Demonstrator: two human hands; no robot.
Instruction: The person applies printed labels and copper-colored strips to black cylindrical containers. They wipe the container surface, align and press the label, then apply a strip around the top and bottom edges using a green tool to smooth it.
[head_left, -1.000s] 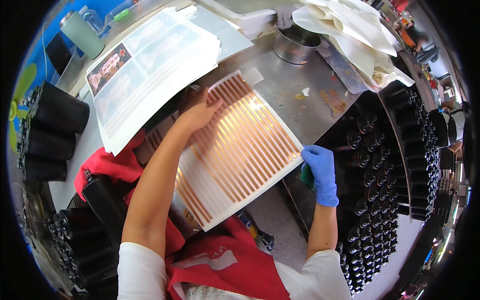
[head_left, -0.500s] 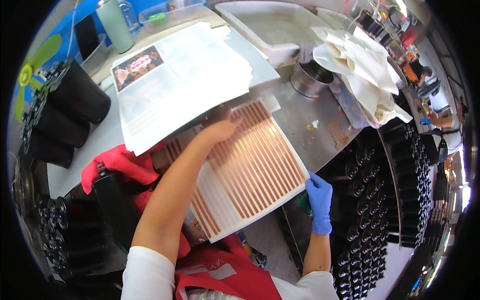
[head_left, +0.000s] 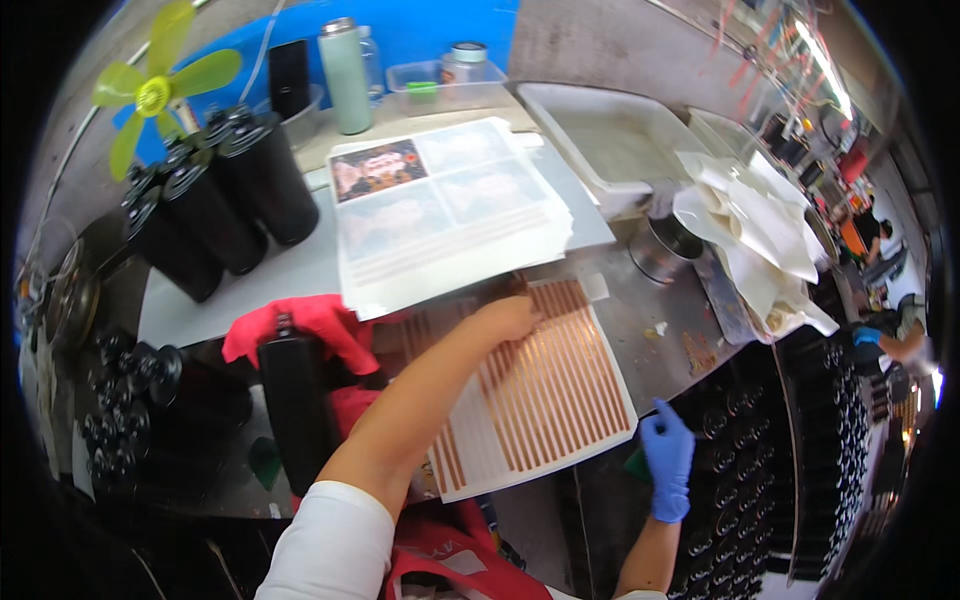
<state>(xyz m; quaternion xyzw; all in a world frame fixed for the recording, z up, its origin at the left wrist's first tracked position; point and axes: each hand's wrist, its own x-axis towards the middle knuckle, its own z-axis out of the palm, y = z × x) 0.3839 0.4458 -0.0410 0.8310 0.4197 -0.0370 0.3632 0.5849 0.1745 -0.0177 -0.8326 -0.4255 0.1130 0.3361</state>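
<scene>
A white sheet (head_left: 468,440) with rows of narrow copper-brown strips (head_left: 560,400) lies tilted at the front of the metal bench. My bare left hand (head_left: 508,318) reaches over its upper part, fingers bent together against the strips; whatever they pinch is too small to make out. In a blue glove, my right hand (head_left: 667,455) is just off the sheet's right corner, one finger stretched out and nothing visible in it. Beyond the left hand, a stack of printed paper (head_left: 450,230) covers part of the bench.
Black cylinders (head_left: 265,180) and a green fan (head_left: 152,95) stand at left, near a black bottle (head_left: 297,410) and red cloth (head_left: 310,325). A white basin (head_left: 560,125), metal pot (head_left: 665,250) and crumpled white sheets (head_left: 745,225) are at right. Black parts fill racks (head_left: 740,480) beside my right arm.
My right hand has let go of the sheet's right corner and drawn slightly away. My left hand stays over the strips, its fingers more bent. The whole view has shifted.
</scene>
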